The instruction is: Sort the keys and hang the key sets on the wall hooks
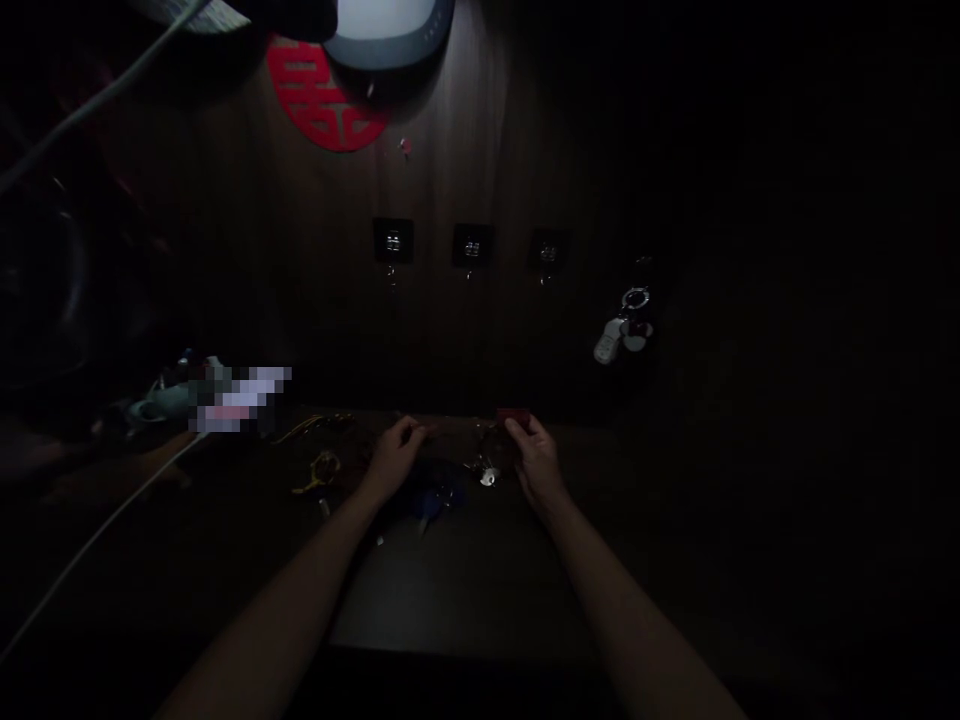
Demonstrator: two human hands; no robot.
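Observation:
In the dim head view, my right hand [536, 460] pinches a small, flat, dark red item [513, 414] between thumb and fingers; its exact kind does not show. My left hand [394, 458] is closed at the fingertips; what sits in them, if anything, is too dark to tell. Between the hands lies a shiny metal bunch that looks like keys [488, 477]. Just right of my left wrist is a blue-headed key [426, 505] on the dark shelf [427, 610]. A yellow cord or strap [324, 468] lies left of my left hand.
Three dark square hooks [472, 245] line the wooden panel. A key ring with a pale fob [609, 342] hangs to the right. Above are a red round paper cut-out [330, 110] and a lit white device [386, 35]. A pale cable [105, 530] crosses the left side.

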